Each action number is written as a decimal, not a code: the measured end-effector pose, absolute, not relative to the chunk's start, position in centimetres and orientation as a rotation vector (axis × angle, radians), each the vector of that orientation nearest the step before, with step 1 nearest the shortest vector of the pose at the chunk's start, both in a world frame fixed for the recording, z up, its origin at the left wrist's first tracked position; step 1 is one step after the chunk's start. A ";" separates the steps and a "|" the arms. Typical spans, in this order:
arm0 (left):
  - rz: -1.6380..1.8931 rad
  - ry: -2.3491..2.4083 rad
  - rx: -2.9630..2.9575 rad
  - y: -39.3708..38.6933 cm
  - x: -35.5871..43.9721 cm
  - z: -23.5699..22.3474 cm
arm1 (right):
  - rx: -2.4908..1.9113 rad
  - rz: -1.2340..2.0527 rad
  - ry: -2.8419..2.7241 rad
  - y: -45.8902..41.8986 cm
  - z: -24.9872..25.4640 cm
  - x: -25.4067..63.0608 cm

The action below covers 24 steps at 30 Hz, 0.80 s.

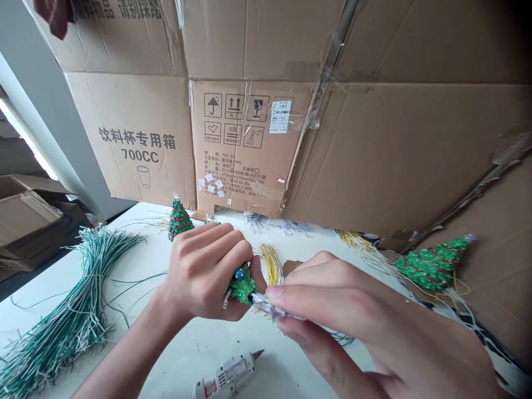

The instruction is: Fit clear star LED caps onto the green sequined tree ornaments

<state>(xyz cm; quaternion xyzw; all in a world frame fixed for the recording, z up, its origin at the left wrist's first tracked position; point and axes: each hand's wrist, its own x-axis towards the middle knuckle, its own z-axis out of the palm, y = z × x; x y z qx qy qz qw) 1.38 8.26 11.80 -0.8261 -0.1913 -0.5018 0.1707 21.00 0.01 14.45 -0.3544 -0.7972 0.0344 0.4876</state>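
My left hand [208, 266] is closed around a small green glittery Christmas tree ornament [242, 286], most of it hidden in the fist. A blue bead shows on the ornament's side. Between thumb and forefinger, my right hand [349, 310] pinches a clear, silvery plastic piece [268, 306] at the ornament's tip. Whether that piece is fixed to the ornament I cannot tell. Below the hands lies a white glue gun [228, 377], its nozzle pointing to the upper right.
A large bundle of green wires [89, 293] lies on the left of the white table [166, 360]. One decorated tree [180, 220] stands behind my left hand; another tree [432, 265] lies at the right. Yellow wires [271, 265] lie behind the hands. Cardboard [249, 138] walls the back.
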 end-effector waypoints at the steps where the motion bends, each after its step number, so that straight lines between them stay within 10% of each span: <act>1: -1.418 -0.564 -2.346 8.3 1.4 11.7 | -0.860 0.089 -1.949 0.1 14.5 21.1; 24: -1.194 -0.707 -2.480 8.4 1.0 11.4 | -0.845 0.103 -1.965 1.1 14.6 21.1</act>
